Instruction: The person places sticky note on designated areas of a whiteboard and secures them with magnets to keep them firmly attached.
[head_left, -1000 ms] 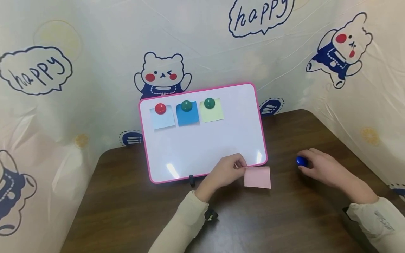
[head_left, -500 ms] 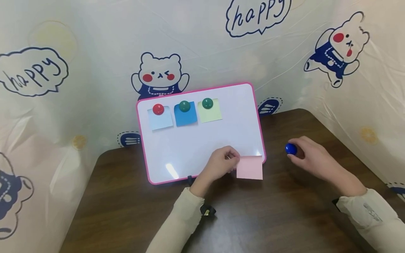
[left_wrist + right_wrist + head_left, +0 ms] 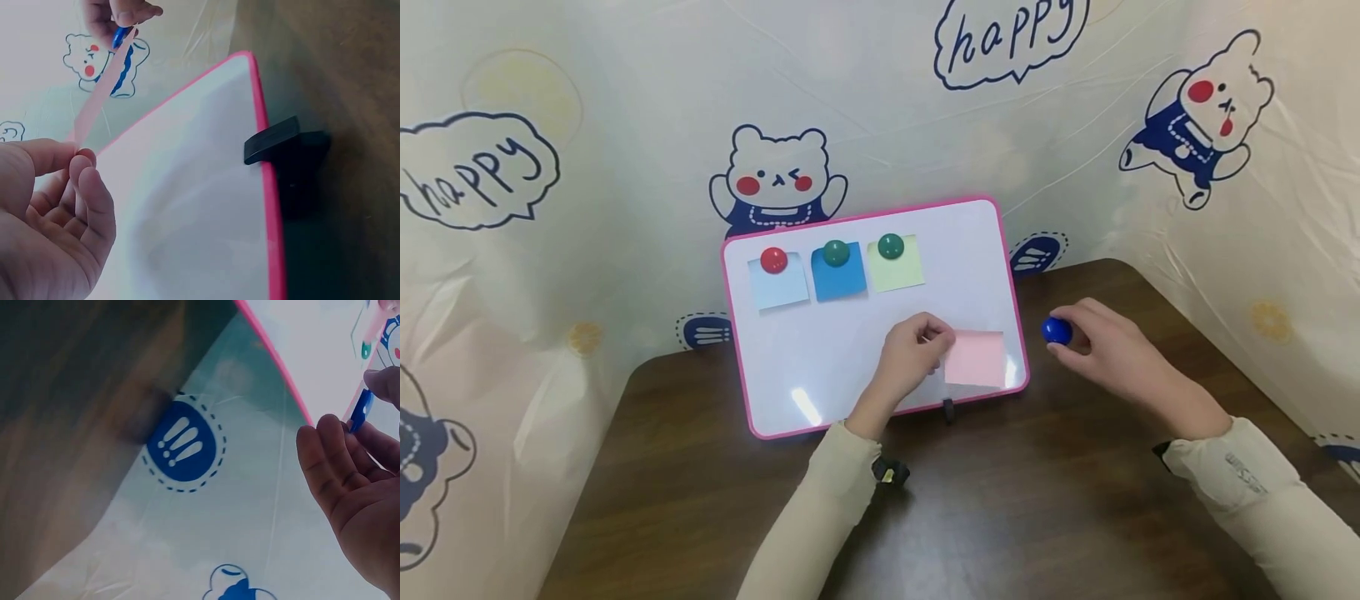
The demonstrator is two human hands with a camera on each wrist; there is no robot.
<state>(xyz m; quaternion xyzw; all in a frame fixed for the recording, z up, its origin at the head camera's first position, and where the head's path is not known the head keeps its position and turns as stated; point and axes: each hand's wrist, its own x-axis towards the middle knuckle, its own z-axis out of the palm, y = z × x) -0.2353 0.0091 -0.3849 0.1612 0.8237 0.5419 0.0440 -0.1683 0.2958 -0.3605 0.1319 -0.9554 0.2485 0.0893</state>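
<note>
My left hand (image 3: 912, 354) pinches a pink sticky note (image 3: 974, 358) by its left edge, in front of the lower right of a pink-framed whiteboard (image 3: 850, 358). In the left wrist view the note (image 3: 103, 94) appears nearly edge-on, apart from the board. To the right of the board, my right hand (image 3: 1112, 354) pinches a round blue magnet (image 3: 1057, 331) between thumb and fingers. Along the board's top left hang a light blue note (image 3: 778, 287) under a red magnet (image 3: 773, 260), a blue note (image 3: 839, 282) and a pale green note (image 3: 897, 271), each under a green magnet (image 3: 891, 246).
The board leans back on a dark wooden table (image 3: 985, 517). A black stand clip (image 3: 275, 142) holds its lower edge. Behind the table hangs a printed curtain (image 3: 647, 167) with bears and lettering.
My left hand has lifted the pink note up from below the board's edge to in front of its surface. My right hand has moved up and left with the blue magnet.
</note>
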